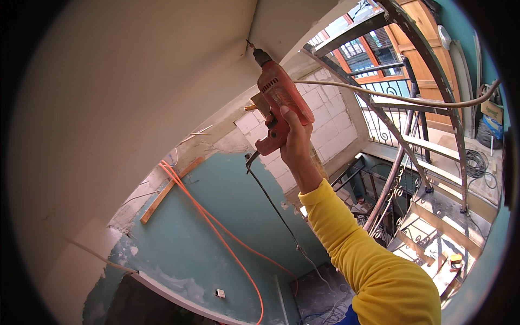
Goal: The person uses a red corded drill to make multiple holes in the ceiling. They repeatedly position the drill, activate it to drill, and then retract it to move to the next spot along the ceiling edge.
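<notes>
My right hand [297, 142] is raised and wrapped around the handle of a worn red power drill [286, 96]. Its yellow sleeve comes in from the lower right. The drill points up and to the left, with its black chuck [262, 56] and thin bit [249, 44] at the seam where pale ceiling panels [162, 70] meet. Whether the bit touches or enters the panel, I cannot tell. From the handle's base a dark power cord [274, 206] hangs down toward the floor. My left hand is out of view.
Orange hoses or cables [208, 214] hang before the teal wall [238, 184], near a wooden strip [169, 192]. A metal staircase [433, 143] with railings rises at right. A brown hose or cable [390, 97] crosses behind the drill. Coiled cable [476, 163] lies far right.
</notes>
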